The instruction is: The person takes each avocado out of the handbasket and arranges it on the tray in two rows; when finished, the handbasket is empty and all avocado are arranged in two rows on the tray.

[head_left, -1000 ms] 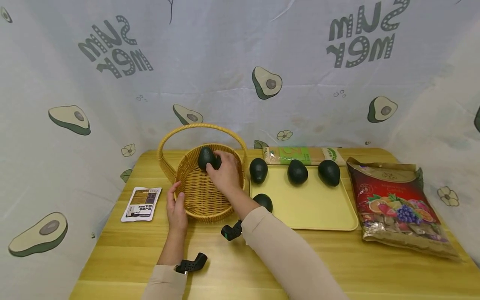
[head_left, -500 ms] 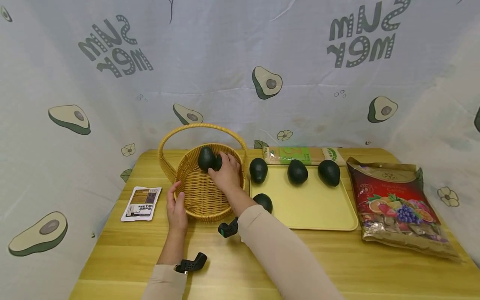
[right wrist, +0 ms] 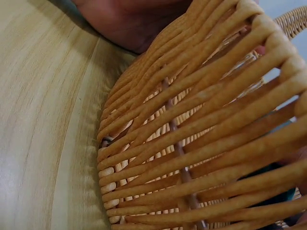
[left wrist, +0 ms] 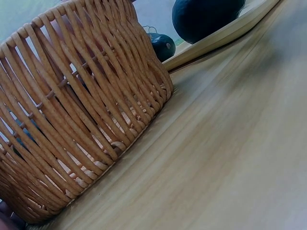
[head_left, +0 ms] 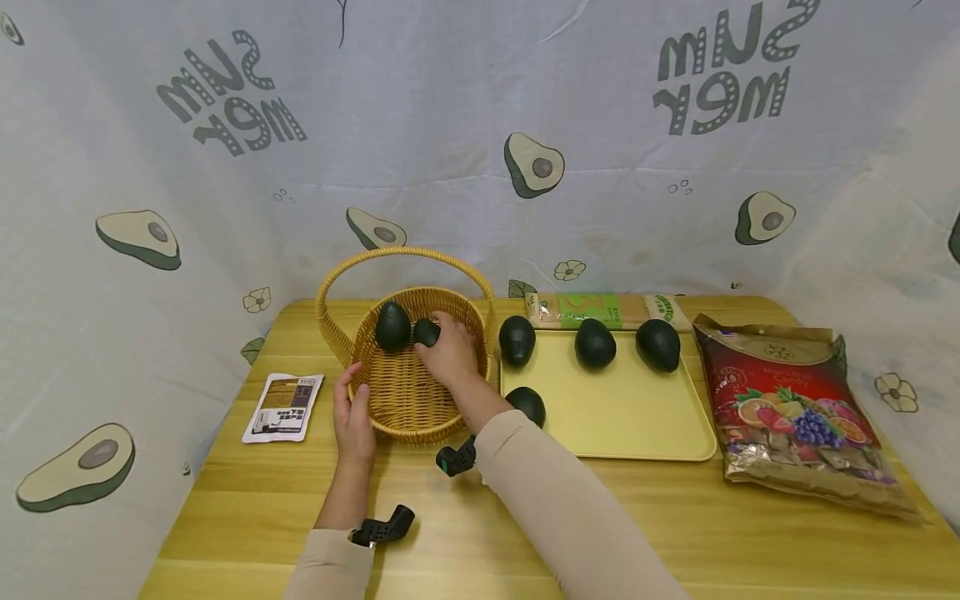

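Note:
The yellow wicker basket point(head_left: 408, 392) stands on the table with its tall handle up. At its front left side my left hand point(head_left: 354, 425) holds it, fingers spread along the wall and rim. Inside, one dark green avocado point(head_left: 393, 327) lies against the back left. Beside it a second avocado point(head_left: 426, 332) is gripped by my right hand point(head_left: 453, 354), which reaches over the right rim and partly hides the fruit. In the left wrist view the woven wall point(left wrist: 91, 91) fills the left. My left palm point(right wrist: 134, 19) shows beyond the basket in the right wrist view.
Right of the basket, a yellow tray point(head_left: 622, 417) bears several avocados, one point(head_left: 527, 404) partly behind my right sleeve. A long flat packet point(head_left: 592, 311) lies behind it. A red candy bag point(head_left: 802, 417) is far right, a white pouch point(head_left: 282, 408) on the left.
Inside the basket the first avocado has shifted left and a little nearer. My right hand has moved from it onto the second avocado, now more exposed. The left hand stays put.

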{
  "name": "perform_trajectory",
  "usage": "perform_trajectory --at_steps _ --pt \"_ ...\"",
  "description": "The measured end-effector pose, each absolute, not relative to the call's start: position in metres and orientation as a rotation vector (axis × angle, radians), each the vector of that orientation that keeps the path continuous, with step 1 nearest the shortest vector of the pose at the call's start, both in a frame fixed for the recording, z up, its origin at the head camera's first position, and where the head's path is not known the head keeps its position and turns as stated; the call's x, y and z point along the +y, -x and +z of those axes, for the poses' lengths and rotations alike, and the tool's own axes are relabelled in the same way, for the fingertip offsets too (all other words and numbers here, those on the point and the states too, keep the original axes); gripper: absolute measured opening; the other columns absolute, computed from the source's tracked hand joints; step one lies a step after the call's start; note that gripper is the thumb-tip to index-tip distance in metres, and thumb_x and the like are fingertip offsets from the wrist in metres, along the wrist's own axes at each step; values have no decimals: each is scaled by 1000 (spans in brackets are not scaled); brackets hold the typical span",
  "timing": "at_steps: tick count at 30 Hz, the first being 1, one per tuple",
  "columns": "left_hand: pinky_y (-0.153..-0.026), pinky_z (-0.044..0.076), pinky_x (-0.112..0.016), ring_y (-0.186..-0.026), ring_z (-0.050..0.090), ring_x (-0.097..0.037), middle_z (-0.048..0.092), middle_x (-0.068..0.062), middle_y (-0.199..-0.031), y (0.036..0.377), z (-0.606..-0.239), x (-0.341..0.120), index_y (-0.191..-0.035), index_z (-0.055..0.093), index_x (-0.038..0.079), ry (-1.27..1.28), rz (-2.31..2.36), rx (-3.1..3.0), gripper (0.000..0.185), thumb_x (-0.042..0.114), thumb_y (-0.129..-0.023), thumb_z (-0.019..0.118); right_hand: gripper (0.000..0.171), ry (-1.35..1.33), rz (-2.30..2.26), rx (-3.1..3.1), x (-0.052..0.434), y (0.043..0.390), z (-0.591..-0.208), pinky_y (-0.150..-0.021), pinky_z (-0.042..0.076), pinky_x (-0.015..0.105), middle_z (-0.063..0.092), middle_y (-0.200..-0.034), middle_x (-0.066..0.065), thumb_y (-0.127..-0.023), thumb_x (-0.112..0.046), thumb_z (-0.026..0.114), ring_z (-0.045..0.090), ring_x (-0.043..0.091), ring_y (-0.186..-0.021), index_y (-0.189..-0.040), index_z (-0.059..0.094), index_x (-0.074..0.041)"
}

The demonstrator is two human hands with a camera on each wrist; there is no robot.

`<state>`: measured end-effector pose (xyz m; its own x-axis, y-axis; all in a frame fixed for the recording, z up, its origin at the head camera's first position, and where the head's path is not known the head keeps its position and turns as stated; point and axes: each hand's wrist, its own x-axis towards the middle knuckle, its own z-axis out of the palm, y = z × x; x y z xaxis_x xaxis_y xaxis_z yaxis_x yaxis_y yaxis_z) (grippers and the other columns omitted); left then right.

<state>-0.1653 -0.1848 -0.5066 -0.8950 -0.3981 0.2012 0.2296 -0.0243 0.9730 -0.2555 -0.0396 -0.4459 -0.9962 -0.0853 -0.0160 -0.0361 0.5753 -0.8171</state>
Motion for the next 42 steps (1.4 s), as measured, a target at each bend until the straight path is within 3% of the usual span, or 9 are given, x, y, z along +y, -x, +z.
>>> perform_trajectory --at_steps 10,27,35,42 --pt "-104 34 -12 -145 34 -29 38 -14 -155 165 -510 -184 -144 42 -3 -180 -1979 -1827 40 6 -106 36 64 229 -1612 2693 -37 250 -444 -98 51 51 51 -144 14 -93 -32 73 58 33 -120 -150 48 -21" --pt "-109 28 -19 -149 29 -28 35 -14 -158 165 -510 -185 -145 42 -3 -197 -1952 -1859 41 7 -106 36 65 457 -1814 2653 -19 218 -408 -107 46 56 51 -150 5 -93 -32 69 50 29 -137 -153 44 -30" --pt "-102 32 -11 -147 30 -32 34 -15 -158 164 -510 -186 -146 42 0 -193 -1955 -1860 41 10 -107 36 65 515 -1748 2632 0 190 -397 -85 58 47 55 -134 8 -89 -31 74 57 30 -117 -149 49 -32" --pt "-103 33 -12 -146 33 -28 36 -12 -156 165 -509 -185 -145 43 0 -192 -1955 -1849 41 9 -107 36 64 567 -1741 2587 16 166 -389 -78 59 40 57 -133 9 -90 -30 76 58 30 -115 -148 50 -30"
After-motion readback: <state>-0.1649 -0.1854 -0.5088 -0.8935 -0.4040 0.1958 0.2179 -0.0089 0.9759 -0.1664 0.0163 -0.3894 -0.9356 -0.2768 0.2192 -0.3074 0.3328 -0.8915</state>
